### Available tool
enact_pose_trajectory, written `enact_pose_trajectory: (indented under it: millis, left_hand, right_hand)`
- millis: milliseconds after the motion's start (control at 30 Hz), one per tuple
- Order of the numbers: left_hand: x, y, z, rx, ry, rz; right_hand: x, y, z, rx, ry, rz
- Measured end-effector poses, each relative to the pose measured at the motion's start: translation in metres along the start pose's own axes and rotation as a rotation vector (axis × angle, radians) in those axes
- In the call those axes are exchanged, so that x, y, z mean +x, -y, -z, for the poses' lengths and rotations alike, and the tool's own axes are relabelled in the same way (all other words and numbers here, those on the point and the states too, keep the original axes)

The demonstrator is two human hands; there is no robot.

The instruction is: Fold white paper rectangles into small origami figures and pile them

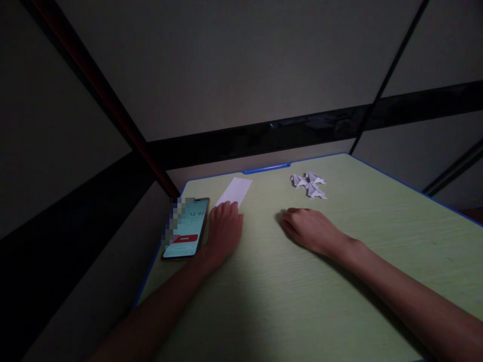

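A strip of white paper (pixel 236 191) lies flat on the green table (pixel 264 291), left of centre. My left hand (pixel 226 229) rests palm down over the paper's near end, its fingers side by side and slightly bent. To the right, my right hand (pixel 307 229) lies on the tabletop with its fingers curled in; whatever they might hold is hidden. Beyond it sit three small folded paper figures (pixel 314 190), close together.
A phone (pixel 185 229) with a lit screen lies at the table's left edge, beside my left hand. A blue handle-like piece (pixel 267 168) runs along the far edge. Dark-banded panels (pixel 245 75) stand behind the table.
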State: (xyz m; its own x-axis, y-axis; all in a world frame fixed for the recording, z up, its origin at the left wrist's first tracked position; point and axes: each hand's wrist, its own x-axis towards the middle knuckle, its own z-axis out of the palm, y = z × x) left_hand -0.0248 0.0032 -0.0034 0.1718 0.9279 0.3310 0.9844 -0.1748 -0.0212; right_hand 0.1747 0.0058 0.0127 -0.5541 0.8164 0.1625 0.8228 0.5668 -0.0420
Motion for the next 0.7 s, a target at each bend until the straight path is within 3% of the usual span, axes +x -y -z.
enact_pose_trajectory:
  millis: [333,533,633,700]
  left_hand:
    - [-0.01,-0.025,0.009,-0.101,0.017,-0.105]
    - [-0.022,-0.042,0.015,-0.289,0.07,-0.211]
    - [-0.017,-0.039,0.007,-0.52,0.023,-0.138]
    - [-0.011,-0.034,0.001,-0.757,-0.07,0.033]
  right_hand:
    - [0.001,0.004,-0.001,0.005,-0.039,0.022]
    - [0.001,0.011,-0.001,0.077,-0.086,0.154]
    - [0.001,0.011,-0.002,0.084,-0.078,0.19]
    - [0.001,0.011,-0.002,0.093,-0.073,0.194]
